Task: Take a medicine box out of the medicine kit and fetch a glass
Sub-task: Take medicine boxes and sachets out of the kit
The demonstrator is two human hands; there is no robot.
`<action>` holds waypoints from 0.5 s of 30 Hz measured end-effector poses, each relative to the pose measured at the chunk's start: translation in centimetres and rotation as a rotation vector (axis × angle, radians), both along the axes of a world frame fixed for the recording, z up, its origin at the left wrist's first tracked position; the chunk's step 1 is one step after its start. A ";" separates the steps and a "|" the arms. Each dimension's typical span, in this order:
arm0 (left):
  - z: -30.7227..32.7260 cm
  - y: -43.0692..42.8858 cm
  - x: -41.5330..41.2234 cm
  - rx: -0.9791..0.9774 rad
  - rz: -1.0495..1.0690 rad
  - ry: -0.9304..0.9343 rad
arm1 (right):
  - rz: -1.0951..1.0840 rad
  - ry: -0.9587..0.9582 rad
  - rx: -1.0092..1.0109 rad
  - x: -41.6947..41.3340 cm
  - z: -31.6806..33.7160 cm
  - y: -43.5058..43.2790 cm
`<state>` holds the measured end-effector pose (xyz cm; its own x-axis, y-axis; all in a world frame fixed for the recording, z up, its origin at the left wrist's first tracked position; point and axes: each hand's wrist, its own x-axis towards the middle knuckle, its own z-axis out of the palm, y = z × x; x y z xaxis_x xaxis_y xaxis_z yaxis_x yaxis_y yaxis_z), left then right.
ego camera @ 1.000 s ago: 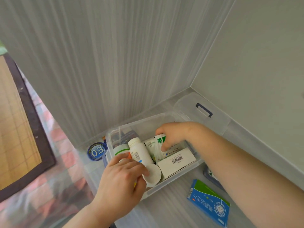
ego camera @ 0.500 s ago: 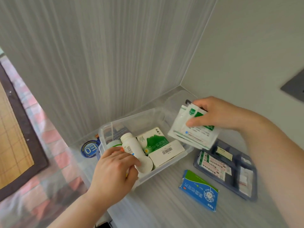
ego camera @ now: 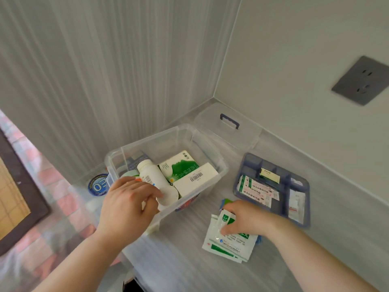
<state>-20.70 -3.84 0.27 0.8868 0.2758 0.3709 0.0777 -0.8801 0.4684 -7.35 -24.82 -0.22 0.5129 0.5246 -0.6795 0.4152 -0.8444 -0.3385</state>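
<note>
The left hand curls round a white bottle inside the clear kit; the right hand pinches a stack of sachets against the counter, apparently setting them aside; the green box and white box lie in the kit, neither taken out yet; a tray sits beside it; no glass is in view, so both steps remain.

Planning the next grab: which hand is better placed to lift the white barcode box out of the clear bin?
Right, probably. The left hand grips the white bottle in the clear bin; the barcode box lies beside it, toward the right hand, whose sachets already rest on the counter.
</note>
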 end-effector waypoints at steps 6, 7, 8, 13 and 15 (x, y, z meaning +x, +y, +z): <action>-0.2 0.1 -0.1 -0.022 0.014 -0.025 | 0.084 -0.162 0.032 0.8 3.6 0.4; -0.2 0.1 0.0 -0.019 0.013 -0.031 | 0.061 -0.182 0.105 1.2 4.9 0.7; -0.2 0.1 0.0 -0.014 0.011 -0.035 | 0.029 -0.186 0.185 1.5 6.2 1.2; 0.0 0.4 0.0 -0.011 0.003 -0.003 | 0.092 -0.241 0.457 3.5 8.4 8.3; 0.1 0.5 0.0 -0.012 -0.012 0.013 | 0.183 -0.258 0.374 4.2 6.8 11.8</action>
